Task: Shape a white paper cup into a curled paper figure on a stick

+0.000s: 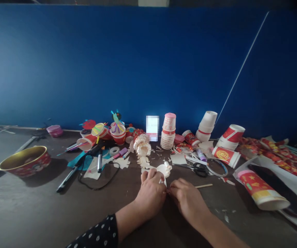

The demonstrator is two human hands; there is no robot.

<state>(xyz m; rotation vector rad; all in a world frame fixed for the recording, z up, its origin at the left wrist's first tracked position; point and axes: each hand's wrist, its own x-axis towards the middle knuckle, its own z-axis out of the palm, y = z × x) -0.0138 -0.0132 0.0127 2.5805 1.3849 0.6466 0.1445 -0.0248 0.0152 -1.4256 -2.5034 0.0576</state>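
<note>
hands: left hand (150, 194), right hand (188, 199) together, both clamped on paper cup
cup: paper cup (164, 171), white, cut rim, held between hands just above bench (16, 210)
near: 1 stick (204, 186) just beside right hand
mid: 1 scissors (199, 169), right of cup; 1 marker (100, 161), left
far: 2 cup stacks (168, 131); 1 red bowl (25, 162), far left

Left hand (150, 194) grips white paper cup (162, 171) with curled cut strips, right hand (188, 201) pinching its lower edge, wooden stick (204, 186) just beside right hand, black-handled scissors (199, 169) and paper scraps (178, 158) nearby on dark table (34, 213), stacked red-striped paper cups (168, 131) behind.
</note>
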